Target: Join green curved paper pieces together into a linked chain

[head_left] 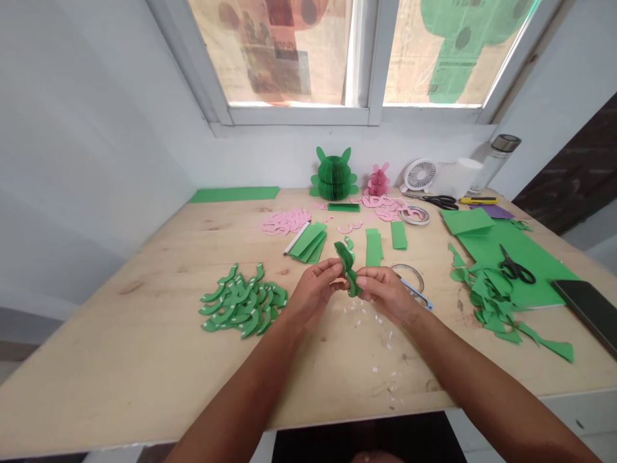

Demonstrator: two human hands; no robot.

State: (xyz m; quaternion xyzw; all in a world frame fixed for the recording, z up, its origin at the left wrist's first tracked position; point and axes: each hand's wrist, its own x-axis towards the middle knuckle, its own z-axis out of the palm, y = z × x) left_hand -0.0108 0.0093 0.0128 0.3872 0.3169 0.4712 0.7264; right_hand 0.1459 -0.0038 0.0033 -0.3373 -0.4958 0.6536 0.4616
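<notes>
Snugly, left hand (313, 292) and right hand (385, 294) clamp their fingers on creased green paper (348, 270).

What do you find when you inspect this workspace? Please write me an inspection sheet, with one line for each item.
Surface: light wooden table, with visible grain and knots.
Job's things: folded green paper piece; pile of curved green paper cutouts; pink paper cutouts.
Clutter: white paper scraps; green paper offcuts; black-handled scissors; smartphone.
Grippers: left hand and right hand both pinch the folded green paper piece.
Cables: nothing seen.
Surroundings: window covered with printed paper; small white fan and water bottle at the table's far edge.
</notes>
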